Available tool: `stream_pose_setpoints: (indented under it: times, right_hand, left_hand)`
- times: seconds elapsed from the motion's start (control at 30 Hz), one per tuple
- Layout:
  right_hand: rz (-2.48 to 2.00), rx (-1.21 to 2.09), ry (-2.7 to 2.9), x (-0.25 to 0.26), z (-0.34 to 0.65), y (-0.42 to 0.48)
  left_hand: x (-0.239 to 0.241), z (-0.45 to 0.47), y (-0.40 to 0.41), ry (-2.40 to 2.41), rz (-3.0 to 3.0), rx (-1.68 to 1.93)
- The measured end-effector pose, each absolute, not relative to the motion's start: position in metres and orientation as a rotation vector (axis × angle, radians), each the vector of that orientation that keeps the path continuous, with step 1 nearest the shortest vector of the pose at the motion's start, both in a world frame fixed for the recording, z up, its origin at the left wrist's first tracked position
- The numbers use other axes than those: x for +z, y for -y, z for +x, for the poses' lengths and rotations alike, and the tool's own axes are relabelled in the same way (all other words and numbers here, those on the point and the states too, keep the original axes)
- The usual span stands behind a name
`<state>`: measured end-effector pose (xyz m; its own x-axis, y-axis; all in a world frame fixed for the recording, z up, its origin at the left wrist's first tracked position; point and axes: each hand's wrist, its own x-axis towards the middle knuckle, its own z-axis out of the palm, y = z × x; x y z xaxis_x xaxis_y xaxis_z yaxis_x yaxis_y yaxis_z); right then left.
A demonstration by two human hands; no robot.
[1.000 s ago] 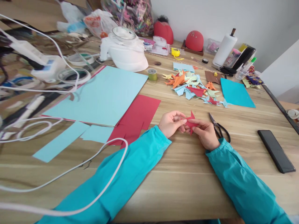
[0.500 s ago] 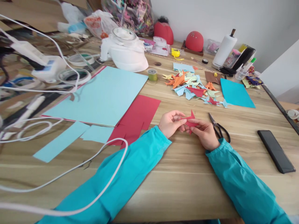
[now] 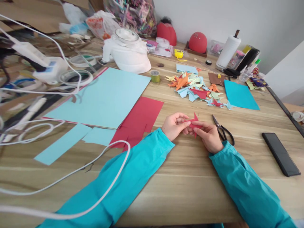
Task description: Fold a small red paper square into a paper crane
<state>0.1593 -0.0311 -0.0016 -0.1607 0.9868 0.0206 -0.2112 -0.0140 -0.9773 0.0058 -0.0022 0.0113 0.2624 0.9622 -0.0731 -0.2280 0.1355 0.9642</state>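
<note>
Both my hands meet over the wooden table (image 3: pixel 185 177) and pinch a small folded red paper shape (image 3: pixel 194 124). My left hand (image 3: pixel 174 126) grips its left tip with thumb and fingers. My right hand (image 3: pixel 209 136) holds its right side, fingers curled over it. Black scissors (image 3: pixel 222 129) lie just right of my right hand. A cut sheet of red paper (image 3: pixel 140 120) lies to the left of my left hand.
A pile of folded paper shapes (image 3: pixel 196 88) in several colours sits beyond my hands. A large light blue sheet (image 3: pixel 104 96), blue strips (image 3: pixel 63 147), a teal sheet (image 3: pixel 239 95), a black phone (image 3: pixel 280 153), white cables (image 3: pixel 71 172) and a white kettle (image 3: pixel 127 50) surround them.
</note>
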Motion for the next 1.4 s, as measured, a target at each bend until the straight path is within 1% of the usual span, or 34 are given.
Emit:
stream_pose_setpoints:
  times: [0.33,0.87,1.03,1.2,1.4]
  right_hand:
    - [-1.069,1.33,1.245,0.0059,0.156,0.0316]
    - [-0.996,1.438,1.115,-0.0008,0.1599,0.0309]
    - [-0.989,1.424,1.092,-0.0015,0.1606,0.0309]
    - [-1.025,1.369,1.182,0.0004,0.1583,0.0316]
    - [-1.041,1.372,1.22,0.0008,0.1593,0.0316]
  left_hand:
    - [0.0127,0.0064,0.0043,-0.892,1.107,0.941]
    - [0.0115,0.0018,-0.0011,-0.788,1.023,0.872]
    - [0.0095,0.002,-0.0011,-0.783,0.989,0.875]
    - [0.0127,0.0048,0.0025,-0.794,1.053,0.917]
    - [0.0135,0.0036,0.0012,-0.793,1.022,0.859]
